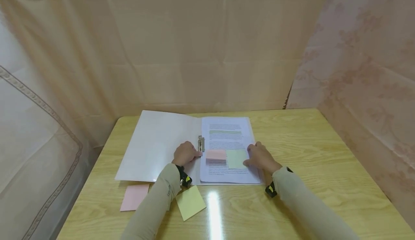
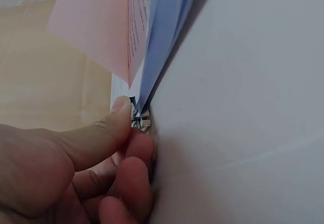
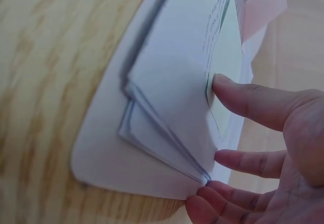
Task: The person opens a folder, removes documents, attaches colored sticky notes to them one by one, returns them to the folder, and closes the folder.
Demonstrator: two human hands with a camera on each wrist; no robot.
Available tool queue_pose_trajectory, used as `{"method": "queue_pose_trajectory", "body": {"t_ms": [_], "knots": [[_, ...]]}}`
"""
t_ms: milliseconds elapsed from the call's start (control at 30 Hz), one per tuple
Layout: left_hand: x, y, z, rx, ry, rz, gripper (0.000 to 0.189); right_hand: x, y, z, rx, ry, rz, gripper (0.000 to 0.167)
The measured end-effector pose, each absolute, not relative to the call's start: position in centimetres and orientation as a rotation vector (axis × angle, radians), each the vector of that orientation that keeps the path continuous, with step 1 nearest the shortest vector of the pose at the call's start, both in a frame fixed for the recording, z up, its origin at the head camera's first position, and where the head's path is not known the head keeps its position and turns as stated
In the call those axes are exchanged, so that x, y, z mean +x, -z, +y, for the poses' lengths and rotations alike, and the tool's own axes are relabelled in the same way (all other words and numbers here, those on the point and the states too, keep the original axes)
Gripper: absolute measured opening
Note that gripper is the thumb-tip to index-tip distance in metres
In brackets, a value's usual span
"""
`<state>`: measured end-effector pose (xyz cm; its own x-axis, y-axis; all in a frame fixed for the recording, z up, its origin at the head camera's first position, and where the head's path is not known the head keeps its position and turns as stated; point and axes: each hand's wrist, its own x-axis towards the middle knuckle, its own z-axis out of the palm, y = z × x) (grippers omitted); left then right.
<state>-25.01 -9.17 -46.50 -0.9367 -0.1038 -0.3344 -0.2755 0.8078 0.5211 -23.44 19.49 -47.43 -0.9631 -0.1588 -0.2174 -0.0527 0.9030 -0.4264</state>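
Observation:
A white folder (image 1: 159,143) lies spread out, a stack of printed papers (image 1: 227,177) on its right side and a metal clip (image 1: 201,143) by the inner edge. On the top page sit a pink sticky note (image 1: 216,155), its free end raised, and a green sticky note (image 1: 236,159). My left hand (image 1: 185,153) pinches the stack's inner edge beside the clip, thumb on top and fingers curled below, as the left wrist view shows. At the outer edge, my right hand (image 1: 260,158) touches the green note with its thumb and the paper edges with extended fingers (image 3: 253,162).
A pink sticky-note pad (image 1: 134,197) and a yellow pad (image 1: 190,203) lie in front of the folder, near the left forearm. The wooden table (image 1: 308,153) extends to the right. Cloth curtains (image 1: 210,53) hang behind and at both sides.

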Motion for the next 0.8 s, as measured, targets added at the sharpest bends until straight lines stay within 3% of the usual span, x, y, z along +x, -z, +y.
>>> {"method": "queue_pose_trajectory", "body": {"t_ms": [267,800], "knots": [[-24.6,46.7,-9.9,-0.280,-0.835,2.705,0.026,-22.9,47.6,19.0,-0.277,0.545,2.840,0.068],[-23.7,46.7,-10.3,-0.270,-0.820,2.714,0.025,-22.5,47.7,18.6,-0.242,0.572,2.805,0.067]]}}
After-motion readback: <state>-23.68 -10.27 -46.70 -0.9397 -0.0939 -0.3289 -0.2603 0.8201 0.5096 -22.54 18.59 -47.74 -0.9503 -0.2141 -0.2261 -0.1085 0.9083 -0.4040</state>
